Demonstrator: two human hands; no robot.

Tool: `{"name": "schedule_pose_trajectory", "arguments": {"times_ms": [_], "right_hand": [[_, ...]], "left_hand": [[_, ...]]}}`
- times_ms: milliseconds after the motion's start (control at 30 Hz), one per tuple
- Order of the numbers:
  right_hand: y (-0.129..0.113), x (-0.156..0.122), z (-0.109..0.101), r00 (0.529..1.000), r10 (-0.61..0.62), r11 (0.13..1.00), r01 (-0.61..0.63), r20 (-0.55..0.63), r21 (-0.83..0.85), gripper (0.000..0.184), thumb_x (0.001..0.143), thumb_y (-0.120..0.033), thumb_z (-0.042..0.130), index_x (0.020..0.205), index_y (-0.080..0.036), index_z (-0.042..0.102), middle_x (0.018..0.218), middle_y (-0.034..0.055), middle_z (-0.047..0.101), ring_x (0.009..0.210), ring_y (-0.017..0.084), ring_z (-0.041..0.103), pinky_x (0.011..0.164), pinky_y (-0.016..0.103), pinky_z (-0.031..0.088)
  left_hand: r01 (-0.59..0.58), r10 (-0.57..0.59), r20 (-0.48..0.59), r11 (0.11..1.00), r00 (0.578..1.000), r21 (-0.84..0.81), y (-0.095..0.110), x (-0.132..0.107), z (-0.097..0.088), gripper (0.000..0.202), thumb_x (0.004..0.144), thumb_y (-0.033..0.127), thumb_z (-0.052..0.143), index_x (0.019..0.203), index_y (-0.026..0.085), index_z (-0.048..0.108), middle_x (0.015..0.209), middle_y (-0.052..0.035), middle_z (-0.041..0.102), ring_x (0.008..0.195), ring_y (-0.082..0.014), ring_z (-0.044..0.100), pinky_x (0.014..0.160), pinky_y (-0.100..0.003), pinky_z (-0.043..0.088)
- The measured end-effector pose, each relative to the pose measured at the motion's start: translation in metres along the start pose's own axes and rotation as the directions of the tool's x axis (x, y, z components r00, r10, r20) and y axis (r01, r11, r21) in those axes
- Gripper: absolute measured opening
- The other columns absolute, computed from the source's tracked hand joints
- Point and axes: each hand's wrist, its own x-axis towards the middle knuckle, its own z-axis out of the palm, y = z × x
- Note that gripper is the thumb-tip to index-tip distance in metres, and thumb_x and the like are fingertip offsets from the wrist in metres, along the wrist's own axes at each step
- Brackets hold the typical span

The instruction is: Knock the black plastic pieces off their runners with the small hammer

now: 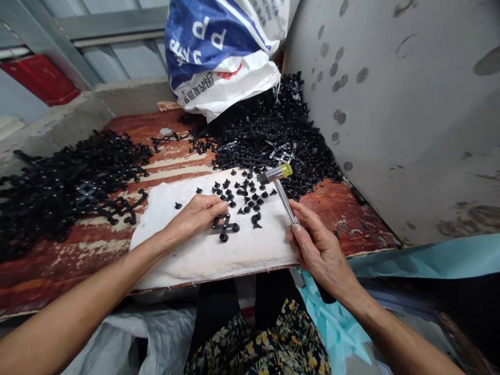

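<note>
**Item 1.** Left hand [199,213]. We find it palm down on the white pad [219,260], fingers curled onto the left end of the black cross-piece [225,225] and holding it flat against the pad.

**Item 2.** Black cross-piece. We list it as a small frame of crossed arms with round studs at the tips. It lies on the pad near its middle, just in front of the person, between the two hands.

**Item 3.** Right hand [318,250]. We note it closed in a firm fist around the lower end of the hammer [285,200]. The metal shaft slants up and to the left. The head, yellow at one end and dark at the other, hangs above the far edge of the pad, clear of the cross-piece.

**Item 4.** Loose black studs [242,195]. We record them scattered on the far half of the pad, just beyond the cross-piece.

**Item 5.** White pad. We see it lying on a worn red board [351,219].

**Item 6.** Right heap of black parts [269,130]. We place it at the back of the board, against a grey wall [390,104].

**Item 7.** Left heap of black frames [66,177]. We place it well apart from the pad.

**Item 8.** Blue-and-white sack [219,47]. We log it resting on top of the right heap.

**Item 9.** Teal sheet [429,260]. We list it beside the right forearm, below the wall.
</note>
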Motion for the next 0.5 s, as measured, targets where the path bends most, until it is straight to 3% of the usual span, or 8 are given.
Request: {"name": "schedule_pose_trajectory", "arguments": {"times_ms": [200, 500], "right_hand": [[0.0024, -0.0007, 0.0004, 1.000, 0.025, 1.000, -0.025, 0.006, -0.011, 0.046, 0.098, -0.028, 0.045, 0.142, -0.020, 0.047, 0.081, 0.0011, 0.059, 0.059, 0.012, 0.050, 0.048, 0.023, 0.041], [0.0007, -0.0016, -0.0004, 1.000, -0.005, 1.000, 0.005, -0.001, -0.018, 0.044, 0.099, -0.029, 0.046, 0.143, -0.023, 0.048, 0.082, 0.0016, 0.061, 0.058, 0.013, 0.052, 0.048, 0.024, 0.043]], "left_hand": [[0.043, -0.044, -0.012, 0.998, 0.999, -0.042, 0.0090, -0.0024, 0.0037, 0.026, 0.076, 0.037, 0.059, 0.064, 0.014, 0.063, 0.050, 0.0011, 0.052, 0.042, -0.0070, 0.035, 0.044, -0.020, 0.022], [0.010, -0.010, -0.006, 0.998, 1.000, -0.054, 0.0023, 0.0001, 0.0019, 0.026, 0.076, 0.036, 0.061, 0.063, 0.014, 0.063, 0.050, -0.0001, 0.053, 0.043, -0.0080, 0.038, 0.046, -0.020, 0.024]]}}
